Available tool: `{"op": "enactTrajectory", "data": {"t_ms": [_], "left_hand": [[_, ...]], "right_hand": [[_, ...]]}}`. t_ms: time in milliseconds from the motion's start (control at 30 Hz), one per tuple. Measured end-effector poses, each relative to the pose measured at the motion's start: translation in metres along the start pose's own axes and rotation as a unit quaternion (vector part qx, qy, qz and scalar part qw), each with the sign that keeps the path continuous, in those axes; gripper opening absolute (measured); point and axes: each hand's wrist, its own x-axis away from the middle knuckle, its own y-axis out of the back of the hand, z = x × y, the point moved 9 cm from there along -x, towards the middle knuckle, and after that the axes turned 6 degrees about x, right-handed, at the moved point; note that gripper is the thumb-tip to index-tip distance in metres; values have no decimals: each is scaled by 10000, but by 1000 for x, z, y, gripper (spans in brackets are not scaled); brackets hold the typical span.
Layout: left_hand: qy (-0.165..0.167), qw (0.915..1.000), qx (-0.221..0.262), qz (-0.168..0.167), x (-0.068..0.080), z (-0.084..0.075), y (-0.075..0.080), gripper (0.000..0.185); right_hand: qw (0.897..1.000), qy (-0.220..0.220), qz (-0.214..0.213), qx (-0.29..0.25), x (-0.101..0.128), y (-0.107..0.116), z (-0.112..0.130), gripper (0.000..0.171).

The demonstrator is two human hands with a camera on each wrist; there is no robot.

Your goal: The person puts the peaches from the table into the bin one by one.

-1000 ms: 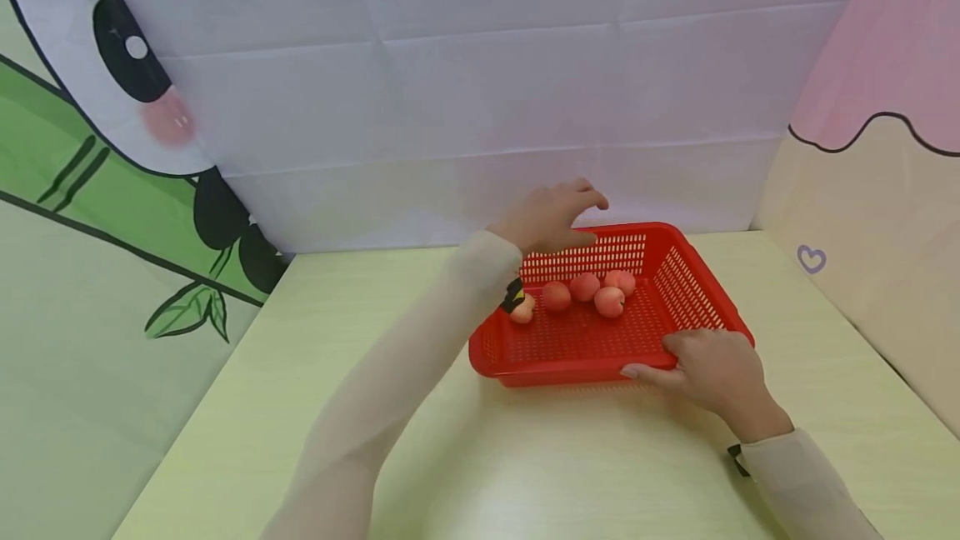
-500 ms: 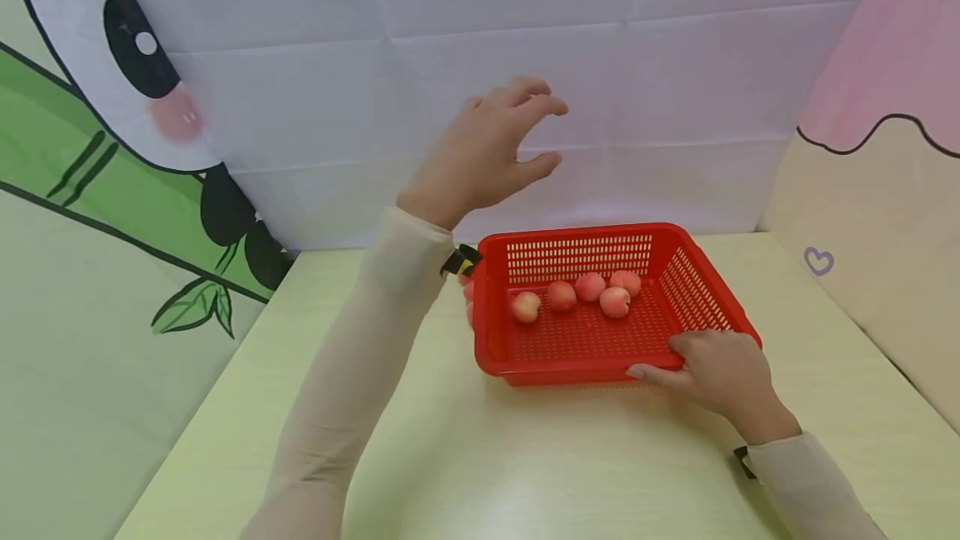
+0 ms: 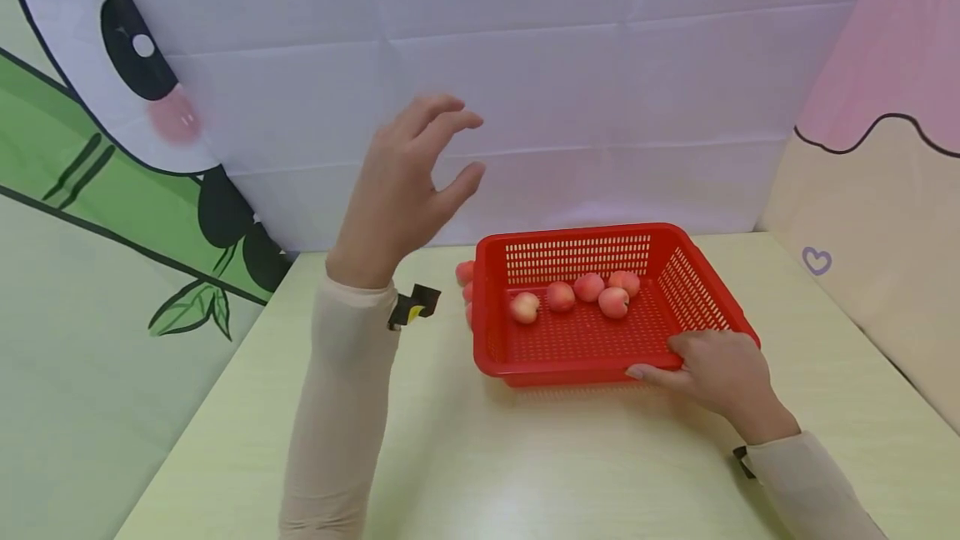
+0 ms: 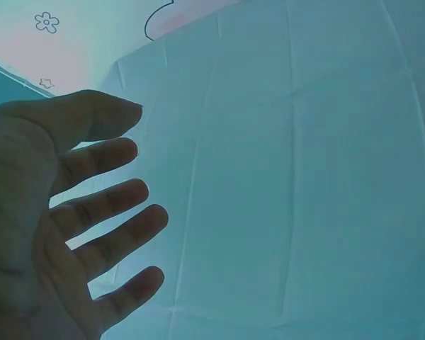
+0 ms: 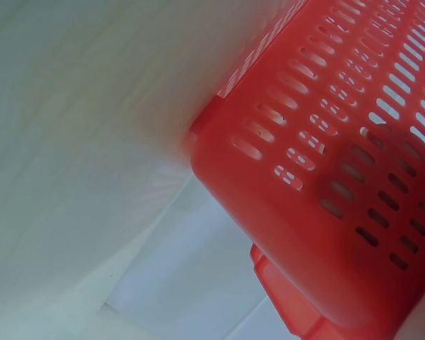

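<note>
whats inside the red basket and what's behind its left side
Inside the red basket lie four peaches, in a loose row near the back wall. Just outside its left wall more peaches peek out; the wall covers most of them, so their number cannot be told.

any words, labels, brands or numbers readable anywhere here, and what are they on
None: no words, brands or numbers can be read in any view.
The backdrop carries only drawings: a panda, bamboo, a small heart outline.
The tag at the left wrist is black and yellow; any print on it is too small to read.
The red basket shows no label.
</note>
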Motion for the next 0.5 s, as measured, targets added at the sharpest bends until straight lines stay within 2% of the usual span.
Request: {"op": "enactTrajectory", "data": {"t_ms": [100, 267, 500], "left_hand": [[242, 9997, 60, 51, 15, 14, -7, 39], [831, 9960, 88, 324, 43, 42, -29, 40], [1635, 9818, -570, 785, 85, 80, -62, 44]], "right_hand": [[10000, 16, -43, 10, -1, 1, 0, 70], [10000, 0, -18, 15, 0, 1, 0, 70], [10000, -41, -48, -36, 1, 1, 0, 70]]}}
